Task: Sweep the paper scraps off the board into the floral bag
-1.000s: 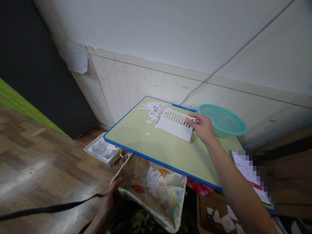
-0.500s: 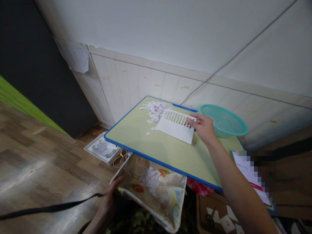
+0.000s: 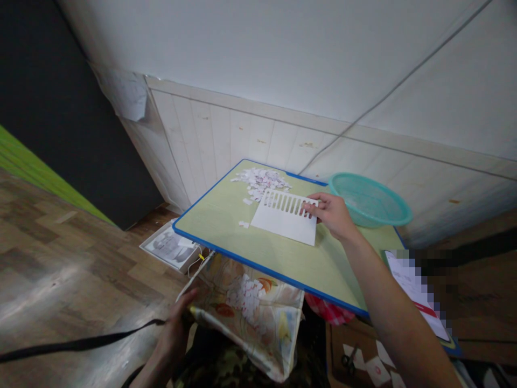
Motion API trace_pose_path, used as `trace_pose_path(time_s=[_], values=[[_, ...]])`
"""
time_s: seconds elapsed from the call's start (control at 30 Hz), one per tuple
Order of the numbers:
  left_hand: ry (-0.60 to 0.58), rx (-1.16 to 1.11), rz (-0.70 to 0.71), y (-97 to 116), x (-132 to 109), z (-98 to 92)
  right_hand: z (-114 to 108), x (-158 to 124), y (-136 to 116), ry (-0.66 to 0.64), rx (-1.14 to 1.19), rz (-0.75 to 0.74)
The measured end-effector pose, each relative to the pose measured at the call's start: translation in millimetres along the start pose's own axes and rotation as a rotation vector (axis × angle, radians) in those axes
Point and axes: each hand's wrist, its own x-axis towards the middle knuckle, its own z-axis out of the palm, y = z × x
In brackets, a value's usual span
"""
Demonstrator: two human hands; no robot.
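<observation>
My right hand (image 3: 330, 214) grips the right end of a white slotted card (image 3: 285, 229), thumb over its row of slots. The card is tilted, its lower edge close to the table (image 3: 226, 226), which is pale green with a blue rim. Small white paper pieces (image 3: 262, 178) lie heaped behind the card, and a few loose ones (image 3: 243, 224) sit left of it. Below the table edge, my left hand (image 3: 181, 318) closes on the left edge of a fruit-patterned cloth (image 3: 278, 328). More paper scraps (image 3: 246, 296) rest in the sagging cloth.
A turquoise basin (image 3: 369, 202) stands on the table's back right. At the right edge lies a clipboard with paper (image 3: 420, 302). Scissors (image 3: 349, 358) and paper cards are in a cardboard box (image 3: 337, 345) below. A white box (image 3: 167, 248) with cables sits on the floor at left.
My right hand has drawn the card left and toward me, with a few paper pieces ahead of it. My left hand and the cloth have shifted slightly left.
</observation>
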Motion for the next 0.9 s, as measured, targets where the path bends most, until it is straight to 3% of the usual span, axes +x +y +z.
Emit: trace_pose_path(time_s=[0.17, 0.37, 0.47, 0.6, 0.9], values=[[0.007, -0.021, -0.017, 1.1, 6.5, -2.3, -11.8, 2.1, 1.4, 0.021, 0.028, 0.019], [0.023, 0.004, 0.034, -1.3, 11.7, -8.6, -14.3, 1.1, 1.3, -0.107, 0.107, 0.125], [0.046, -0.015, 0.008, 2.3, 8.3, -6.7, -14.1, -1.0, -2.3, -0.103, 0.148, 0.146], [0.023, -0.042, -0.026, 9.3, 3.3, -1.6, -17.8, -2.3, -5.7, -0.196, 0.129, 0.192], [0.053, -0.063, 0.023, 2.0, 12.0, -5.4, -31.1, -1.7, -7.5, -0.229, 0.081, 0.189]])
